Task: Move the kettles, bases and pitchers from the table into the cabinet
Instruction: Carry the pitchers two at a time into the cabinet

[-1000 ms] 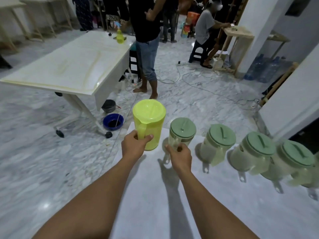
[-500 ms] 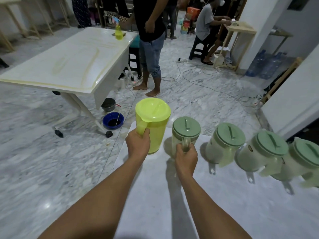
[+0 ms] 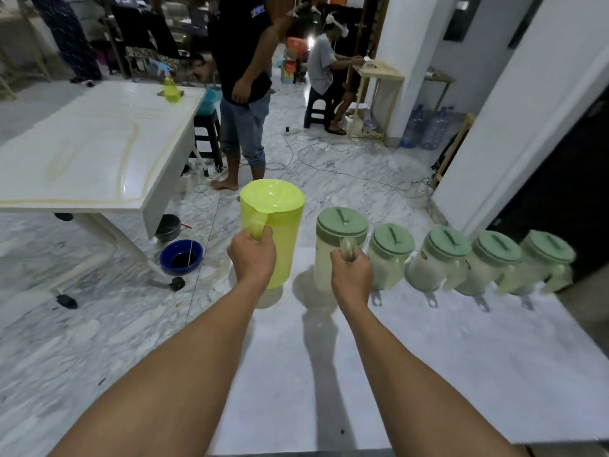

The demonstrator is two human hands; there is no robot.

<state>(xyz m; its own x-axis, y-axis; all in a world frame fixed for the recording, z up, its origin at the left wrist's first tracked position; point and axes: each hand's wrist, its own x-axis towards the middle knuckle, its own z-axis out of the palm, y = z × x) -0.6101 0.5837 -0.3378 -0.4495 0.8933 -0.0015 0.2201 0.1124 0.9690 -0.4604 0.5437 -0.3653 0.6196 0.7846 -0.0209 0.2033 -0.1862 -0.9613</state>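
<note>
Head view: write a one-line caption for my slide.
Left hand holds the yellow pitcher by its handle, right hand a green-lidded pitcher; four more pitchers line the white table.

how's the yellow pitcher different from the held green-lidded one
The yellow pitcher is yellow all over, lid included; the green-lidded pitcher has a pale body. The yellow pitcher looks taller and wider than the green-lidded pitcher. Both are upright, handles gripped by left hand and right hand.
</note>
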